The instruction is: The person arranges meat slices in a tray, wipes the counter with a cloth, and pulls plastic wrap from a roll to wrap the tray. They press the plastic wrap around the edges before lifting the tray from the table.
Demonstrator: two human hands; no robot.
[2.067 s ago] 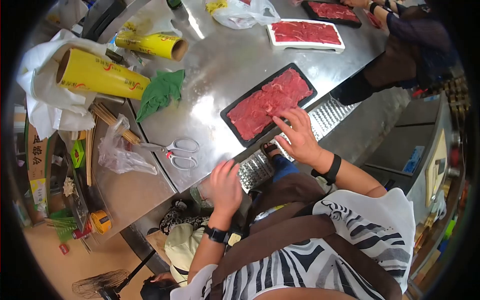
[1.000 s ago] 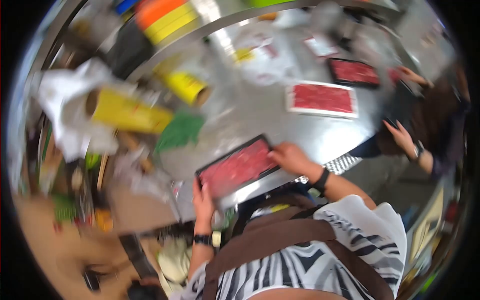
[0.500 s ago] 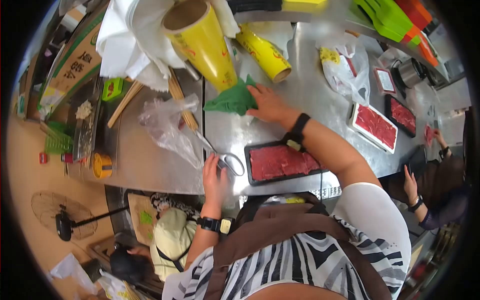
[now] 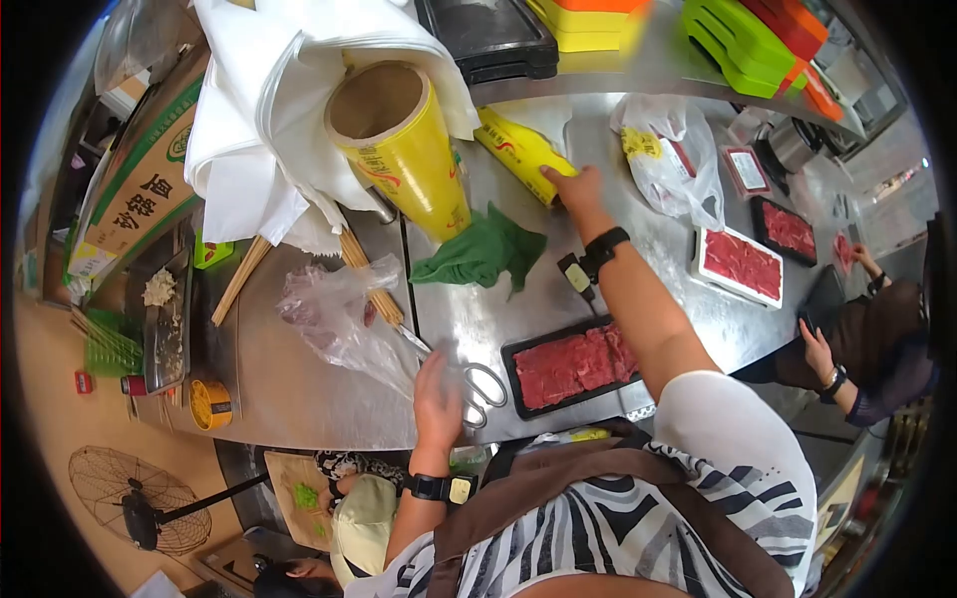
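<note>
My right hand has its fingers on the near end of a small yellow printed roll, pinching it. Below that hand and to its left, a crumpled green cloth lies on the steel table. My left hand rests at the table's front, fingers stretched forward, beside the handles of a pair of scissors. The scissors' blades run toward a clear plastic bag and a bundle of wooden sticks. A black tray of sliced red meat sits between my arms.
A large yellow roll with a hollow core stands against white sheets. Further right are a white tray of meat, a black tray of meat and a plastic bag. A co-worker's hand shows at far right.
My right hand has let go of the green cloth and moved up and right to the small yellow roll. The cloth lies more spread out. My left hand stays by the scissors; the view has shifted.
</note>
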